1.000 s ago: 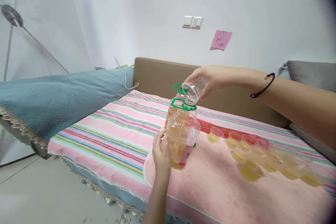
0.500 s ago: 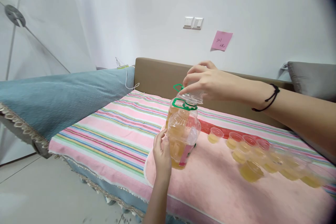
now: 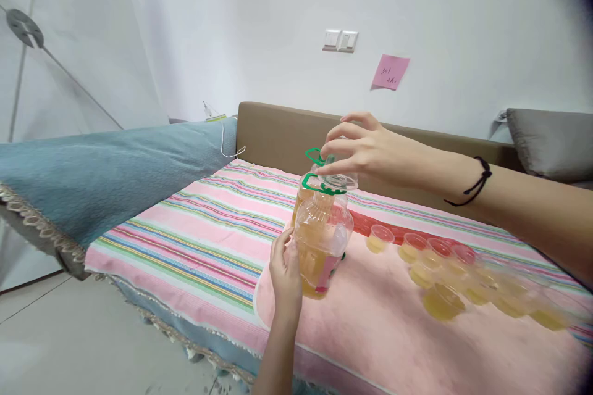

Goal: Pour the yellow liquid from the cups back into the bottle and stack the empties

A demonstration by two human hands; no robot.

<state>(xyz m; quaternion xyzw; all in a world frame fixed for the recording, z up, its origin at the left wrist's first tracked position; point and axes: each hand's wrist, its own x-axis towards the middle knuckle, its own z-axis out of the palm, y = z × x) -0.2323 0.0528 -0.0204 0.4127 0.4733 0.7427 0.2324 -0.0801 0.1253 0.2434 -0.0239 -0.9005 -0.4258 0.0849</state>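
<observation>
My left hand point(image 3: 286, 268) is closed round the side of a big clear plastic bottle point(image 3: 319, 228), part full of yellowish liquid, with a green handle ring at its neck. Above it, my right hand point(image 3: 359, 145) grips a clear plastic cup point(image 3: 343, 181) from the top, its rim facing down over the bottle's mouth. Fingers hide much of the cup. Close behind stands a second bottle point(image 3: 301, 202) with amber liquid and a green handle. The bottle in my left hand is upright on the pink mat point(image 3: 370, 321).
Several clear cups of yellow liquid point(image 3: 442, 303) stand in rows at the right, near a red strip point(image 3: 365, 222). Striped cloth point(image 3: 194, 222) covers the bed, which has a brown headboard point(image 3: 278, 136). A grey cushion point(image 3: 551, 142) lies at the far right.
My right hand has moved slightly left and down with the clear cup, which now sits lower around the bottle's neck. My left hand stays on the bottle.
</observation>
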